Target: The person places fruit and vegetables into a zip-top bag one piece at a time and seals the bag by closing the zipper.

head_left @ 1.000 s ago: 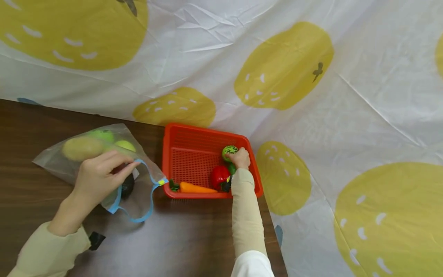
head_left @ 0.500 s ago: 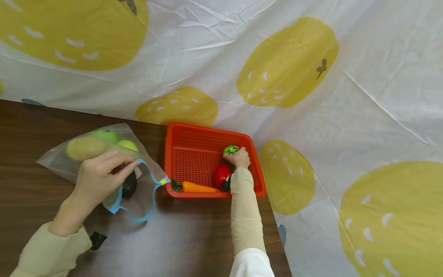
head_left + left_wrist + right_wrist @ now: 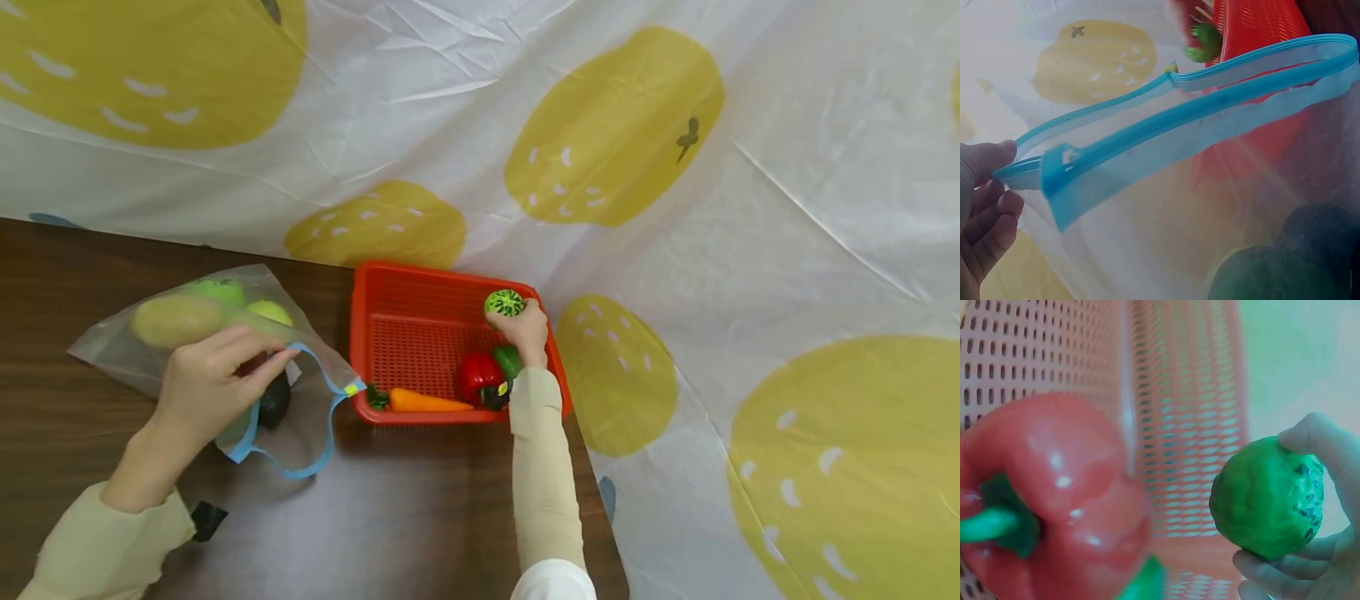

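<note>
In the head view my left hand (image 3: 217, 379) pinches the blue-edged mouth of a see-through zip bag (image 3: 112, 350). The left wrist view shows the blue zip edge (image 3: 1166, 128) held between thumb and fingers, the mouth gaping. Inside the bag lie a yellowish oval item (image 3: 176, 321), green round ones (image 3: 270, 312) and a dark one (image 3: 275, 404). My right hand (image 3: 528, 329) grips a round green fruit with dark stripes (image 3: 504, 303) over the red basket's right end. In the right wrist view, thumb and fingers curl round this green fruit (image 3: 1266, 497), close beside a red bell pepper (image 3: 1060, 481).
The red basket (image 3: 360, 333) also holds an orange carrot (image 3: 427, 402), a green item (image 3: 508, 360) and a dark one (image 3: 495, 397). A black scrap (image 3: 207, 521) lies near the left sleeve. A patterned cloth (image 3: 420, 125) hangs behind the brown table (image 3: 420, 500).
My right hand has raised the striped green fruit slightly toward the basket's back, uncovering the green item beneath. The left hand keeps its hold on the bag.
</note>
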`<act>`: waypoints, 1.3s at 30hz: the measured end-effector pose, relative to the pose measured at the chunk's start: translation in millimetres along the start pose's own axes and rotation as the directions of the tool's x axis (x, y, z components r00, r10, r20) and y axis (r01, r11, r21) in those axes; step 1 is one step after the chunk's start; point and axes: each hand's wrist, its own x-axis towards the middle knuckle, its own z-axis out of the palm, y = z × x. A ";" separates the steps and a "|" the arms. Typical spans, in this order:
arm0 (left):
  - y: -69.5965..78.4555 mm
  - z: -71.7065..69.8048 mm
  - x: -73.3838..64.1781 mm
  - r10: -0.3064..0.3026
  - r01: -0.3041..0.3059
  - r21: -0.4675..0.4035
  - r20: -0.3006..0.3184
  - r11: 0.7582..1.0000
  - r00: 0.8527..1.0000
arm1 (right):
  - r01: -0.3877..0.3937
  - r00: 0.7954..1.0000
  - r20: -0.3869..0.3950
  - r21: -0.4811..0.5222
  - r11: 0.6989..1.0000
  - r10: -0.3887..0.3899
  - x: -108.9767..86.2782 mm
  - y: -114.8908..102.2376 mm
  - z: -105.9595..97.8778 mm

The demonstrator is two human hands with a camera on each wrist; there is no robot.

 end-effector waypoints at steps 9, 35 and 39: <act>1.6 2.3 -2.0 -0.010 0.010 -0.013 0.006 1.000 1.000 | 0.127 0.991 0.008 0.162 0.979 -0.130 -39.9 -27.1 -24.7; 5.6 2.8 -0.7 -0.023 0.023 0.003 0.021 1.000 0.999 | 0.443 0.856 0.032 0.465 0.766 -0.515 -188.3 -80.3 1.6; 5.9 2.9 -0.6 -0.017 0.017 0.003 0.027 1.000 0.999 | 0.431 0.821 0.090 0.551 0.715 -0.564 -212.9 -86.8 6.3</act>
